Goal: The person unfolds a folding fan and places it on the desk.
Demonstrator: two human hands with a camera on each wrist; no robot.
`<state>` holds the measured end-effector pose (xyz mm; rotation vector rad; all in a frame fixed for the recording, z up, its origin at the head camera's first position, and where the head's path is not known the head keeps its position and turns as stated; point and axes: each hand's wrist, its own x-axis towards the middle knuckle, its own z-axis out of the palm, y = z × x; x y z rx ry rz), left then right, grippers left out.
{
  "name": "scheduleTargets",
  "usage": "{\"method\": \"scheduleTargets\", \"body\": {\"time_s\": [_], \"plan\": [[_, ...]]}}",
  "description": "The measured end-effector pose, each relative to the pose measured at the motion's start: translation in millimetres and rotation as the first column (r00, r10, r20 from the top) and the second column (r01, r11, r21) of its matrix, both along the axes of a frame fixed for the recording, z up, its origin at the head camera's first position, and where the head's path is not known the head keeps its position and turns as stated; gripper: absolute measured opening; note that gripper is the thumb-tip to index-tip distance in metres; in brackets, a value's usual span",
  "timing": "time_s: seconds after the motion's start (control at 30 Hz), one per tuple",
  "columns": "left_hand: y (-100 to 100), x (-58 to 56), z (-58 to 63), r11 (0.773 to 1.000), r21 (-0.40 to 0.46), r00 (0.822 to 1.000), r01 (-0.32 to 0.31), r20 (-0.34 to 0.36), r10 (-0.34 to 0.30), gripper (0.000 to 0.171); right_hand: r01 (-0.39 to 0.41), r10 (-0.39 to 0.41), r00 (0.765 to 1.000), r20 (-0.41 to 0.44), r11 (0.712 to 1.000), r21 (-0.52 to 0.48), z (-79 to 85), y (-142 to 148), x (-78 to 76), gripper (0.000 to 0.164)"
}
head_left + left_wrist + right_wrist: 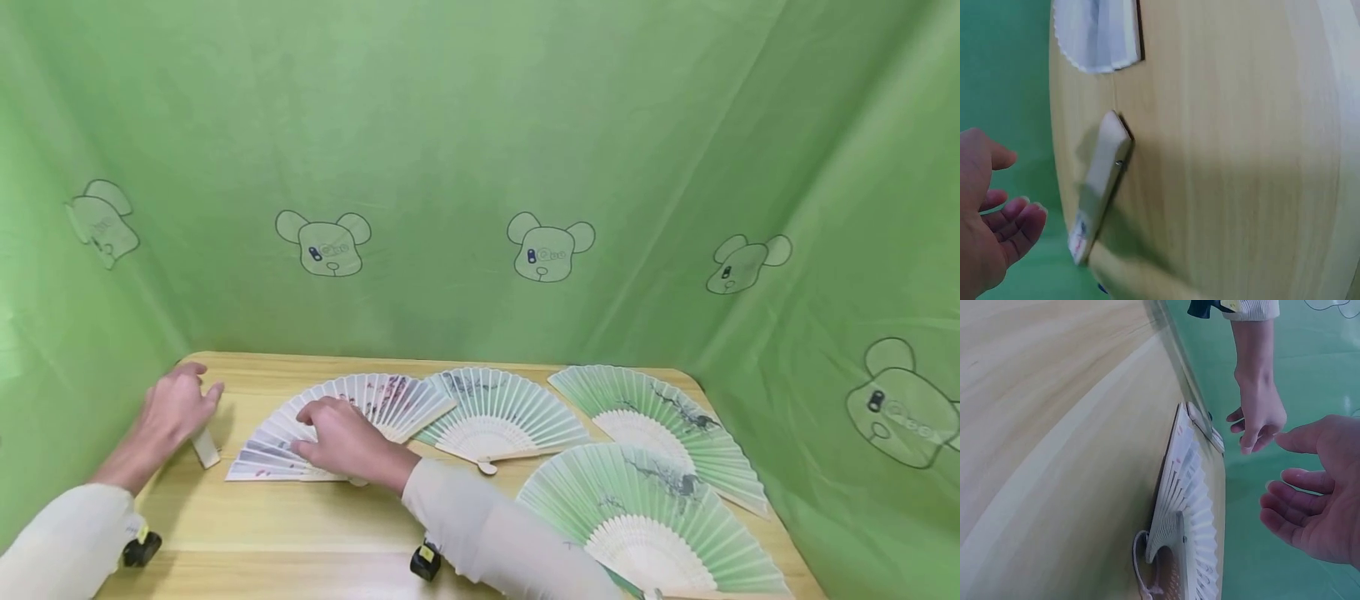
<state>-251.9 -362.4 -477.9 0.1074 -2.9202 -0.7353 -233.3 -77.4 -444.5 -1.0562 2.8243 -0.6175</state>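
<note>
Pale green fans (652, 508), white pink-flowered fan (352, 408), green bear-print backdrop (480, 167).

three open green fans (501, 414) (660, 417) (652, 517) lie spread on the wooden table (300, 542); green cloth backdrop (480, 150) printed with bear heads (550, 246) surrounds it.
</note>
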Motion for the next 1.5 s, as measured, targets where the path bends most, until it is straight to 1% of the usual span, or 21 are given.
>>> {"method": "scheduleTargets", "body": {"time_s": [0.17, 0.3, 0.4, 0.53, 0.63, 0.8, 0.93, 1.03, 1.17, 1.4, 1.5], "plan": [[-7, 1.4, -8.5, 0.999, 0.03, 0.999, -0.031, 0.032, 0.03, 0.06, 0.004, -0.004, 1.0, 0.001, 1.0, -0.018, -5.0, -6, 0.8, 0.039], [-13, 1.1, -13.8, 0.998, 0.032, 0.994, -0.062, 0.088, 0.059, 0.06, 0.002, -0.002, 1.0, 0.01, 1.0, -0.021, -7.8, -13, 0.2, 0.038], [-17, 0.6, -16.8, 0.996, 0.02, 0.988, -0.092, 0.127, 0.089, 0.051, -0.012, 0.012, 1.0, -0.009, 1.0, -0.01, -7.1, -21, -0.7, 0.038], [-22, -0.3, -19.2, 0.993, -0.004, 0.983, -0.12, 0.141, 0.119, 0.031, -0.021, 0.021, 0.999, -0.038, 1.0, 0.012, -5.4, -31, -1.3, 0.038], [-24, -1.2, -20.4, 0.991, -0.014, 0.979, -0.134, 0.156, 0.134, 0.026, -0.024, 0.025, 0.999, -0.035, 1.0, 0.018, -5.2, -37, -1.4, 0.038], [-29, -2.1, -22.6, 0.991, -0.022, 0.977, -0.132, 0.167, 0.134, 0.027, -0.036, 0.036, 0.999, -0.021, 0.999, 0.01, -8.9, -49, -2.0, 0.038], [-33, -3.9, -21.9, 0.989, -0.016, 0.972, -0.146, 0.186, 0.147, 0.027, -0.048, 0.048, 0.998, -0.027, 0.999, 0.008, -12.6, -57, -3.6, 0.037], [-35, -6.0, -20.6, 0.985, -0.012, 0.961, -0.17, 0.221, 0.169, 0.028, -0.047, 0.047, 0.999, -0.011, 0.999, 0.005, -15.7, -62, -5.3, 0.037], [-36, -9.4, -18.1, 0.98, 0.002, 0.95, -0.199, 0.245, 0.192, 0.028, -0.037, 0.037, 0.999, 0.013, 0.999, 0.012, -18.3, -69, -7.1, 0.038], [-33, -11.8, -11.6, 0.968, 0.057, 0.937, -0.245, 0.27, 0.221, 0.026, -0.021, 0.021, 1.0, 0.007, 1.0, 0.016, -22.1, -78, -7.6, 0.038], [-32, -11.9, -10.2, 0.956, 0.116, 0.927, -0.269, 0.302, 0.224, 0.024, -0.007, 0.007, 1.0, 0.012, 1.0, 0.015, -26.5, -81, -7.4, 0.037]]}}
